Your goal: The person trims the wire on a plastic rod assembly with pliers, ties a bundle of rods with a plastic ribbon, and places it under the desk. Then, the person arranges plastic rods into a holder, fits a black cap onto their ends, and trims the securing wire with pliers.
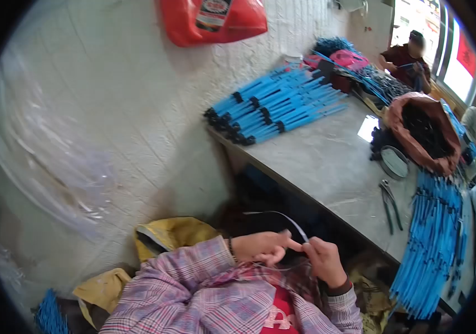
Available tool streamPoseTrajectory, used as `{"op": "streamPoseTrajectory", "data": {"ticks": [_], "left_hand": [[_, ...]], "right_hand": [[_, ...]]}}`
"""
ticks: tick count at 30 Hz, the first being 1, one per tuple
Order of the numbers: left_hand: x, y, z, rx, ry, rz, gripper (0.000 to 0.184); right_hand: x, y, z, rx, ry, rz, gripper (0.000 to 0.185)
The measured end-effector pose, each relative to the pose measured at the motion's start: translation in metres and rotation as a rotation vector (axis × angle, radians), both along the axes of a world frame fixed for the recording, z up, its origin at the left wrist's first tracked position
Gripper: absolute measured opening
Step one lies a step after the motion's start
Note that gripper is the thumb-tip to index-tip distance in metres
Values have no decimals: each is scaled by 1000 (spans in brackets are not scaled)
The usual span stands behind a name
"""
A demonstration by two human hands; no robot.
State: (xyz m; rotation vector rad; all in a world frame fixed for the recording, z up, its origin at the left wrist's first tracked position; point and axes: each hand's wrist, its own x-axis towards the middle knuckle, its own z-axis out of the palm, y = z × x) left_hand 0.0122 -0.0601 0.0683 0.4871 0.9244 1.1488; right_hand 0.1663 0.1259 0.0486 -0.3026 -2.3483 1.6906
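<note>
My right hand [325, 260] is closed on a thin white strip [291, 221], which curves up and to the left from the fingers. My left hand [260, 247] reaches across from the left, its index finger stretched out and touching the right hand's fingertips; the other fingers are curled and partly blurred. A thin pale strand runs below both hands, in front of my plaid shirt. Both hands are above my lap, beside the table's near edge.
On the grey table [327, 161] lie blue sticks with black ends [271, 106], pliers [389, 206], a round mirror-like dish [395, 162], an orange-brown sack [449, 133] of black pieces and a blue bundle [430, 245]. Two people sit beyond. A yellow sack [179, 231] is at left.
</note>
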Motion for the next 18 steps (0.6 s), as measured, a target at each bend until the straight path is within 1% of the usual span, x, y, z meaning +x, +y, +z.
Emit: {"op": "streamPoseTrajectory", "data": {"ticks": [1, 3, 4, 7, 8, 10, 11, 12, 13, 14, 16, 17, 18], "left_hand": [[1, 4, 2, 16, -22, -11, 55], [0, 2, 17, 198, -165, 410, 55], [-6, -1, 19, 210, -186, 419, 55], [-27, -11, 25, 390, -70, 286, 52], [-32, -17, 38, 392, -81, 291, 52], [-42, -31, 67, 454, 426, 549, 48], [-55, -38, 71, 452, 419, 552, 48], [-68, -44, 74, 539, 258, 593, 45], [-74, -47, 76, 627, 99, 631, 44], [-72, -47, 78, 633, 99, 635, 44], [-61, -42, 88, 486, 489, 549, 40], [-53, -39, 91, 400, 674, 493, 39], [-40, -33, 94, 400, 638, 287, 37]], "right_hand": [[1, -1, 13, 164, 42, 55, 19], [1, -11, 32, 476, 122, 202, 17], [0, -14, 34, 488, 104, 217, 17], [-5, -19, 38, 427, 97, 245, 16], [-7, -15, 32, 428, 87, 251, 16], [-5, 4, 14, 670, 68, 3, 6], [2, 12, 12, 671, 61, 7, 6], [9, 21, 11, 755, 88, -176, 6], [11, 26, 11, 837, 121, -361, 13], [11, 14, 25, 842, 124, -357, 13], [22, -22, 57, 552, 226, -675, 39], [29, -30, 63, 401, 188, -407, 51], [34, -37, 64, 244, 151, -145, 63]]}}
